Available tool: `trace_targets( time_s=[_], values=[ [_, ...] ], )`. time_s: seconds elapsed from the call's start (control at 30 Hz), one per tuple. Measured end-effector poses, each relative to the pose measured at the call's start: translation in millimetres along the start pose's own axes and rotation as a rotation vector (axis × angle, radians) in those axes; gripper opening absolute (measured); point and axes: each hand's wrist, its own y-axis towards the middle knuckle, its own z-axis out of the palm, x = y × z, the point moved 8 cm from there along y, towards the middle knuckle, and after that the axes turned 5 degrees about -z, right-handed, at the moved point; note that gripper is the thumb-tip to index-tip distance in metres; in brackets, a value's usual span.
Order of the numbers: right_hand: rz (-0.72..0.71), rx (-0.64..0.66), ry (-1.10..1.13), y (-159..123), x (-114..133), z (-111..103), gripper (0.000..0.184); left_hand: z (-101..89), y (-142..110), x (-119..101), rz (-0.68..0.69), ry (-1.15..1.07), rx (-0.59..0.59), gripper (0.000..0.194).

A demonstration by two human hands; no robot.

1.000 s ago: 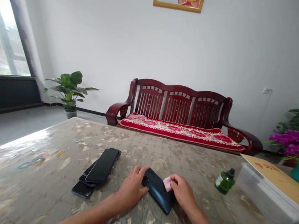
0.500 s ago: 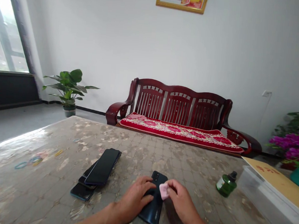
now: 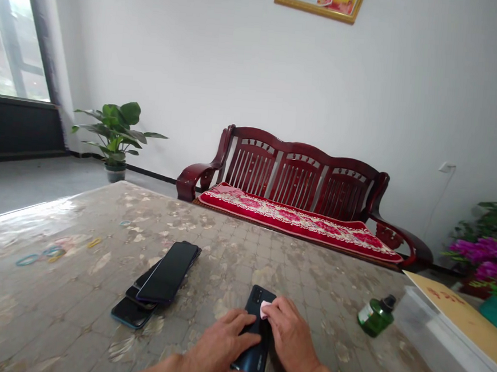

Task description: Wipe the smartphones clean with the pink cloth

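Head view. Landmark: the dark blue smartphone [image 3: 256, 354], back up on the patterned table cover [image 3: 225, 264], camera end away from me.

Left hand [image 3: 222, 347]: fingers apart, laid over the phone's left side and back, thumb by its near end. Steadying it, I judge, not gripping hard.
Right hand [image 3: 290, 335]: thumb and forefinger pinched together on a small pink cloth [image 3: 264, 309], which sits on the phone's back just beside the camera module. Remaining fingers curled; how tightly, cannot tell.

Technique (my judgement): this reads as wiping. Press evenly with the flat of the cloth, not a corner; go lightly around the raised lenses; hold the phone by its edges so my left fingertips leave no fresh marks and the smooth shell doesn't skid.

Materials: phone back glossy, hard, rounded at the corners. Cloth soft-looking, folded; weave too small to tell. Cover slick, sheet-like, printed with leaves and a grid. Left of the phone: a fanned stack of dark phones [image 3: 168, 277], glassy slabs; farther left, thin coloured rings [image 3: 27, 260]. Right of the phone, well apart: a squat translucent green bottle [image 3: 374, 317], black cap; beyond it a clear plastic box [image 3: 426, 332], smooth-walled.
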Motion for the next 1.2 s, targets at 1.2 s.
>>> trace_targets(
  time_s=[1.2],
  values=[
    [-0.013, 0.000, 0.039, 5.9, -5.2, 2.7, 0.027, 10.7, 0.5, -13.0, 0.157, 0.192, -0.026, 0.048]
  ],
)
